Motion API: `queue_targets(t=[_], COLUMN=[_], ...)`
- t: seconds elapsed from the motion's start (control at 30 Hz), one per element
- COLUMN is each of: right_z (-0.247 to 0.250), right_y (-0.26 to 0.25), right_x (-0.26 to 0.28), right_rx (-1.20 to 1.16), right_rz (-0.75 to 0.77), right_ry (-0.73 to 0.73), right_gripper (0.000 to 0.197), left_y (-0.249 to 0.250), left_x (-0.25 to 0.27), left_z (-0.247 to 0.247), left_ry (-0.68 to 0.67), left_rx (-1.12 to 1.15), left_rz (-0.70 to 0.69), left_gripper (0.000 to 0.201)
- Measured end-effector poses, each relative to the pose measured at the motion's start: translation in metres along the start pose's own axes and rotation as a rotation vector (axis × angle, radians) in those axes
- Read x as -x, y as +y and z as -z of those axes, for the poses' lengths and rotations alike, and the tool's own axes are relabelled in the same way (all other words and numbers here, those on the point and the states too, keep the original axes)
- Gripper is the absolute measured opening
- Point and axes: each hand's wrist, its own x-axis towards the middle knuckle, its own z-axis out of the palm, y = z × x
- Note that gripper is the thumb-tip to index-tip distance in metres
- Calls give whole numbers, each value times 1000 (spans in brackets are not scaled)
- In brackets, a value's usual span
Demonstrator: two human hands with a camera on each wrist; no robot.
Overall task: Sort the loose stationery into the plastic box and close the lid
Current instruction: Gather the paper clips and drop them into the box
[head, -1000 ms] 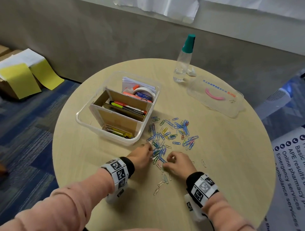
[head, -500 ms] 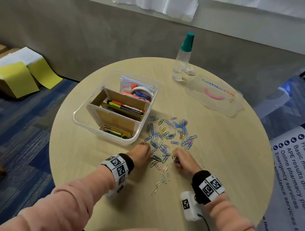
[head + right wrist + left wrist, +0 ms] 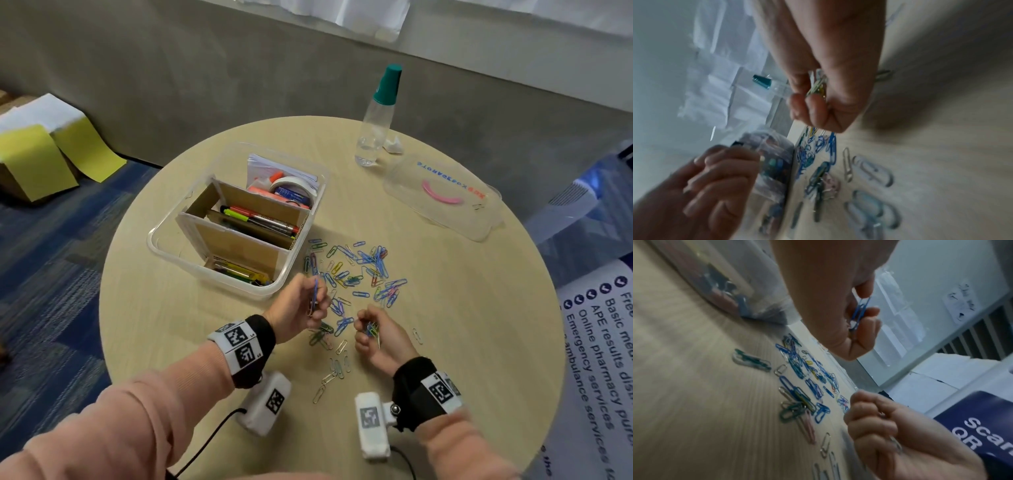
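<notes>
Now both hands pinch clips, left hand (image 3: 297, 310) nearer the box (image 3: 164, 247) just beyond, right hand (image 3: 378, 337) farther.

Round table (image 3: 445, 342): pale wood-grain top, matt, smooth. Plastic box (image 3: 156, 245): clear plastic, slightly glossy walls; cardboard dividers (image 3: 239, 253) inside, brown, matt, corrugated edge showing. Lid (image 3: 442, 219): same clear plastic, with a pink plastic handle (image 3: 442, 196). Paper clips (image 3: 359, 270): thin wire, most with a coloured coating, a few bare silvery metal; slight sheen. Bottle (image 3: 371, 137): transparent plastic body, opaque teal plastic cap (image 3: 388, 84). Tape roll (image 3: 291, 186): white, smooth. Markers (image 3: 260, 219): glossy plastic barrels. Sleeves (image 3: 120, 428): soft pink knit cloth, matt. Wrist bands (image 3: 251, 349): black fabric with printed white tags. Floor carpet (image 3: 44, 274): blue, rough woven texture. Wall (image 3: 205, 68): grey, matt.
</notes>
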Motion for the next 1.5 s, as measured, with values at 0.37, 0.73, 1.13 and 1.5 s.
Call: queue_targets(t=[0.37,0.73,1.13,1.5], right_z=[6,5,-5,-16], right_y=[10,9,10,9], right_x=[11,0,-5,6], right_rx=[1628,1577,1748,1962], right_rz=[405,394,395,398], right_ry=[93,-20,-76,-41], right_gripper=[14,5,8,12], left_y=[-20,-25,37,89], left_x=[-2,-5,36,43], left_z=[9,5,-24,21], left_ry=[290,146,-114,176], left_rx=[-1519,-1711,-303,-18], left_rz=[39,78,-154,-280], left_gripper=[24,24,23,37])
